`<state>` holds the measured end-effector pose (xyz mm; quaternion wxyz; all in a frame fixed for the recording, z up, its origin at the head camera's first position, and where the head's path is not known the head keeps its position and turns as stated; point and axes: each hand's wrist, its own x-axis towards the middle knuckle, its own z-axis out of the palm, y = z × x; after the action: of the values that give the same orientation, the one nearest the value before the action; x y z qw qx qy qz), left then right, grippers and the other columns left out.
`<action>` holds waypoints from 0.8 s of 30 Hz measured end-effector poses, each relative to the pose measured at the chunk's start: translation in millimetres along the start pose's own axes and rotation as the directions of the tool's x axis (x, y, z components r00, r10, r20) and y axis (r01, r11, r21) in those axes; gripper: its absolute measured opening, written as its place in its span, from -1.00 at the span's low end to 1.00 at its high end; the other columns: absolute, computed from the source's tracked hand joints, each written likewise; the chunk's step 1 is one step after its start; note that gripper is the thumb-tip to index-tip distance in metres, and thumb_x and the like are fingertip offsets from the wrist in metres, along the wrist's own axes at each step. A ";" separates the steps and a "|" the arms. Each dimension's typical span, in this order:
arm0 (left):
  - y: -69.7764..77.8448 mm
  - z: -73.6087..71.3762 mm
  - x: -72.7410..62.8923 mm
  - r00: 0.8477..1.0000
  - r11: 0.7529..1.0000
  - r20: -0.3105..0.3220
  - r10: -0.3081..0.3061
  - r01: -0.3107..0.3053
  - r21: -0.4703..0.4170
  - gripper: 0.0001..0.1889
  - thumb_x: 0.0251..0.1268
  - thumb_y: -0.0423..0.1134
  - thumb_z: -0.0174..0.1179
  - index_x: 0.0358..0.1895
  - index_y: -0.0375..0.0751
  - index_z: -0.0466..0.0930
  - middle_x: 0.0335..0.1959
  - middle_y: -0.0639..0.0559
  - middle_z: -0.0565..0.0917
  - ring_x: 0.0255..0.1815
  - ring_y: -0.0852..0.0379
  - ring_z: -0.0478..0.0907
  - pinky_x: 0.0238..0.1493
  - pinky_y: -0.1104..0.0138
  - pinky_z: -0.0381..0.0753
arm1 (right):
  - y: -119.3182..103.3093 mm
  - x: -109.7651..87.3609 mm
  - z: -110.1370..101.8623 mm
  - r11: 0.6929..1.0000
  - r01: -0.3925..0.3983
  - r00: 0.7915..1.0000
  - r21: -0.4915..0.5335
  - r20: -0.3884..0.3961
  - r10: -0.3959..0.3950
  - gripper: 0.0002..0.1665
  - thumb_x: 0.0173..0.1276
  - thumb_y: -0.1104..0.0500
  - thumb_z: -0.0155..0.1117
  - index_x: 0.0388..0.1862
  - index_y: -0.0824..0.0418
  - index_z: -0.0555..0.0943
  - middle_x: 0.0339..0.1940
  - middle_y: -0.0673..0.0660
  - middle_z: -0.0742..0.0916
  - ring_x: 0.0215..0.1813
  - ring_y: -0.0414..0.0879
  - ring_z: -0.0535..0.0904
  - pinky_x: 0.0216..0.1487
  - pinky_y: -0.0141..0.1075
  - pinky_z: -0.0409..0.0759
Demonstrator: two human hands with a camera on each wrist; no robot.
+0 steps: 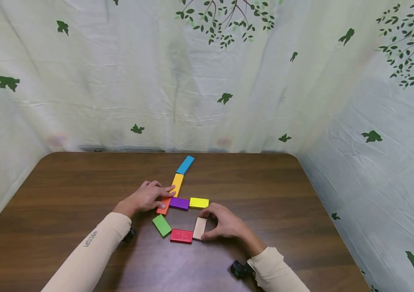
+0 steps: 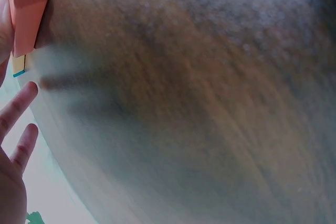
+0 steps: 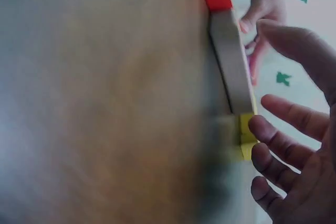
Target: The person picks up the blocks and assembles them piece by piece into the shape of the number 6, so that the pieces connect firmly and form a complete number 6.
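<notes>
Flat coloured wooden blocks lie end to end on the table. My left hand reaches over them with fairly straight fingers, its thumb at the orange block and its fingertips on the amber block. At the near right, my right hand grips a pale beige block between thumb and fingers, close to its two ends. Beside that block's near end lies a red block; its far end is close to a yellow block. In the right wrist view, the fingers curl beside the yellow block.
A purple block joins the orange one to the yellow one. Slanted at the near left is a green block, and a blue block tops the line at the far side. A leaf-patterned white curtain surrounds the brown table.
</notes>
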<state>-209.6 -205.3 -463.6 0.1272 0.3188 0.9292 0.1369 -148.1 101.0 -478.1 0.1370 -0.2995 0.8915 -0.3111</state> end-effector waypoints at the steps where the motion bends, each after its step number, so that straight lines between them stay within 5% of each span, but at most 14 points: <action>1: 0.0 0.2 0.2 1.000 1.000 0.000 0.002 -0.002 0.002 -0.42 0.18 -0.11 0.32 0.31 -0.04 0.47 0.41 -0.04 0.36 0.14 -0.10 0.34 0.14 -0.06 0.21 | 0.9 0.7 -2.2 1.000 0.007 1.000 0.006 -0.008 -0.007 -0.32 -0.03 -0.16 0.55 0.06 0.07 0.58 -0.13 -0.08 0.58 -0.06 -0.18 0.46 0.05 -0.25 0.46; 11: 0.8 0.2 -0.3 1.000 1.000 -0.006 0.001 -0.001 -0.002 -0.42 0.17 -0.11 0.33 0.31 -0.04 0.47 0.41 -0.02 0.37 0.14 -0.10 0.34 0.13 -0.04 0.21 | 7.9 22.4 -21.7 0.999 0.012 0.997 -0.045 -0.073 -0.015 -0.43 0.14 -0.01 0.46 0.10 0.17 0.59 -0.06 0.04 0.61 -0.02 -0.06 0.51 0.09 -0.13 0.47; 24: 2.0 0.0 -0.7 1.000 1.000 -0.001 -0.004 0.004 0.005 -0.42 0.18 -0.12 0.32 0.31 -0.04 0.47 0.41 -0.02 0.37 0.13 -0.09 0.34 0.13 -0.04 0.21 | 15.4 56.4 -32.9 0.989 0.132 0.991 -0.061 0.040 -0.129 -0.55 0.16 0.17 0.45 0.07 0.16 0.67 -0.10 0.06 0.64 -0.05 -0.07 0.55 0.03 -0.23 0.52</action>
<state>-208.0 -204.2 -462.8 0.1265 0.3170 0.9303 0.1345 -213.4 91.3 -465.9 0.1227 -0.3668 0.8767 -0.2858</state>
